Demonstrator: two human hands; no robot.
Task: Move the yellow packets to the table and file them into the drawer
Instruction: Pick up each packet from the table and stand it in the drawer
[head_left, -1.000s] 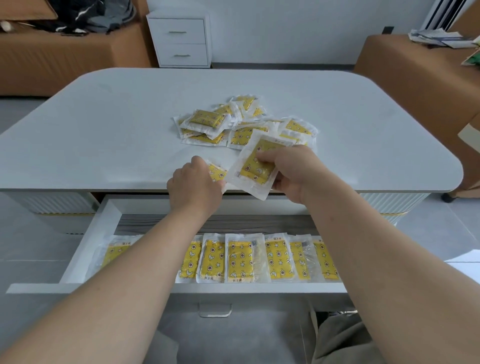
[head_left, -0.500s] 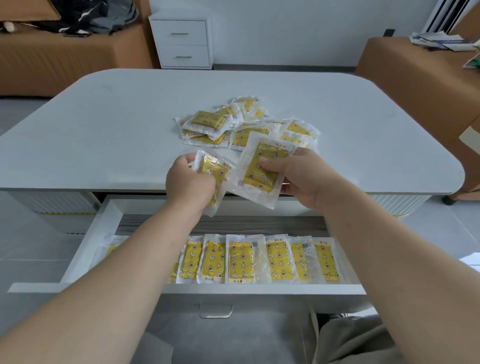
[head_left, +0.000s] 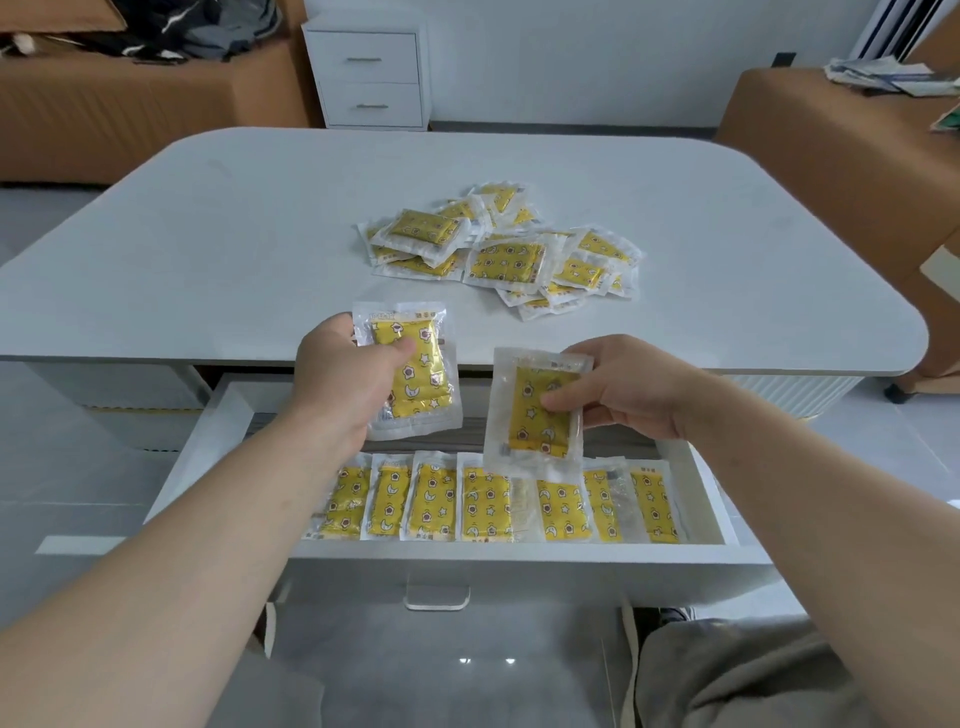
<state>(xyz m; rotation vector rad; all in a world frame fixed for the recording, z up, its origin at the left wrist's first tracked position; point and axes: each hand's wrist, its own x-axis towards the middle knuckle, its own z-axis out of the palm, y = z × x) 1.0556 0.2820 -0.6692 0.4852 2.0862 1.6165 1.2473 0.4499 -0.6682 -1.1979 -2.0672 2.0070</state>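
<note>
1. nearest me, the open drawer (head_left: 498, 566) juts out from under the table edge. a row of filed packets (head_left: 483, 504) stands side by side against its front wall. my left forearm hides the row's left end.
2. just above the drawer, the left hand (head_left: 348, 379) pinches one yellow packet (head_left: 415, 384) upright, thumb across its printed face and fingers behind.
3. beside it, the right hand (head_left: 623, 384) pinches a second yellow packet (head_left: 535, 421) by its right edge. the lower end of this packet hangs over the middle of the row, and i cannot tell whether it touches.
4. i judge the step in hand to be filing these two.
   - i'd place them one at a time, starting with the right one since it hangs lowest.
   - each should stay upright with the print facing me.
   - i'd lead with the bottom edge and set it on the bare drawer floor behind the row, or at the row's right end.
   - the clear wrapper looks slick and floppy, so i'd grip the padded yellow part, not the seal margin.
   - coming straight down should avoid tipping the leaning packets.
5. further out, on the white table (head_left: 208, 260), a loose pile of packets (head_left: 509, 254) lies well apart from both hands. many are still unfiled, so i judge the task to be partway done.
6. a white two-drawer cabinet (head_left: 371, 73) stands against the far wall.
</note>
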